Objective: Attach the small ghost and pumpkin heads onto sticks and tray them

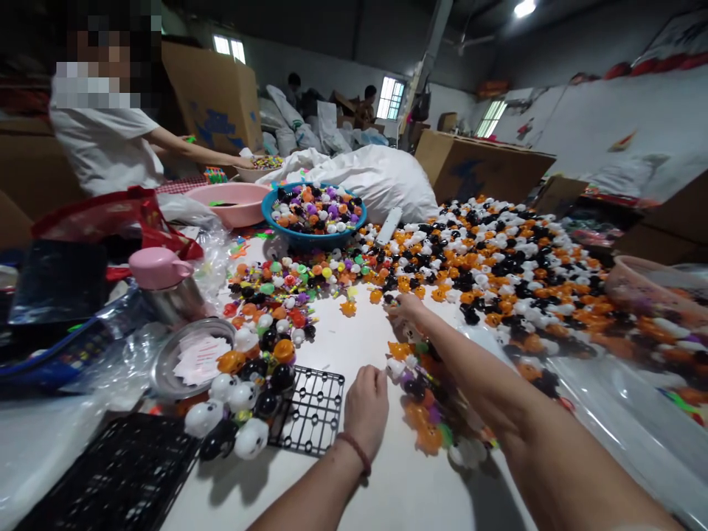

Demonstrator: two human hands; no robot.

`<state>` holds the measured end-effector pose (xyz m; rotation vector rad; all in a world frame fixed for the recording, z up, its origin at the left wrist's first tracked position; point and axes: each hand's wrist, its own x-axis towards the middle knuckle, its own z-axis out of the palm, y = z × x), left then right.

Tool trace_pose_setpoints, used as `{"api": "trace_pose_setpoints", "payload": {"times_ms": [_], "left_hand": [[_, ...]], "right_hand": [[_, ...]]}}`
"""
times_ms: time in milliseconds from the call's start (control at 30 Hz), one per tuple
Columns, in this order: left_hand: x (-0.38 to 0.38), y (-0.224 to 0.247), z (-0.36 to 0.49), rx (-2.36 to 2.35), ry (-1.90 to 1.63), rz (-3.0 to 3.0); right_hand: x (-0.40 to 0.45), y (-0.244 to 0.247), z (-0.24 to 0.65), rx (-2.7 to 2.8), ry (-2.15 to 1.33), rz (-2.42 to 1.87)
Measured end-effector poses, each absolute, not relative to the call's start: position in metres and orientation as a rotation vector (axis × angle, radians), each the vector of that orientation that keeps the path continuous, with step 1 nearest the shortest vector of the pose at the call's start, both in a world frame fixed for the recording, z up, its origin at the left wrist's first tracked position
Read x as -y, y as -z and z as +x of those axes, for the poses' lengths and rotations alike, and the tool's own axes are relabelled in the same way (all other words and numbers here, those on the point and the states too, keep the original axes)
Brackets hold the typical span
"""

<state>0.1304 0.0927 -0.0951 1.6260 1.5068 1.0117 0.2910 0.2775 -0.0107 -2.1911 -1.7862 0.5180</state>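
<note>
Apparently my left hand (368, 404) is loosely curled just right of the black grid (314, 420); I can't tell whether it pinches anything. My right hand (408, 311) bends its fingers downward, contents hidden, above a toy cluster (428, 438). The large heap (498, 258) beyond it seems spread for easy reach.

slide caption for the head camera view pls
Left hand by a black grid, right hand among colourful toys on a white table.
</note>
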Motion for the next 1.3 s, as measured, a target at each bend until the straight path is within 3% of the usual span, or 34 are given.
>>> {"api": "trace_pose_setpoints", "payload": {"times_ms": [167, 400, 533, 767, 1100, 1300], "left_hand": [[-0.101, 0.1, 0.132, -1.307, -1.247, 1.079], [-0.116, 0.094, 0.132, -0.729, -1.404, 0.337], [-0.115, 0.091, 0.132, -0.671, -1.409, 0.339], [-0.111, 0.089, 0.13, -0.684, -1.332, 0.334], [-0.107, 0.083, 0.133, -0.749, -1.28, 0.391], [-0.104, 0.082, 0.134, -0.847, -1.254, 0.391]], "right_hand": [[-0.251, 0.002, 0.257, 1.83, -0.769, -2.071], [-0.159, 0.014, 0.233, 1.498, -1.489, -1.462], [-0.118, 0.033, 0.228, 1.58, -1.303, -1.507], [-0.085, 0.02, 0.245, 1.358, -0.564, -1.599], [-0.057, 0.012, 0.25, 0.989, -0.988, -1.391], [-0.056, 0.028, 0.252, 1.1, -0.866, -1.438]]}}
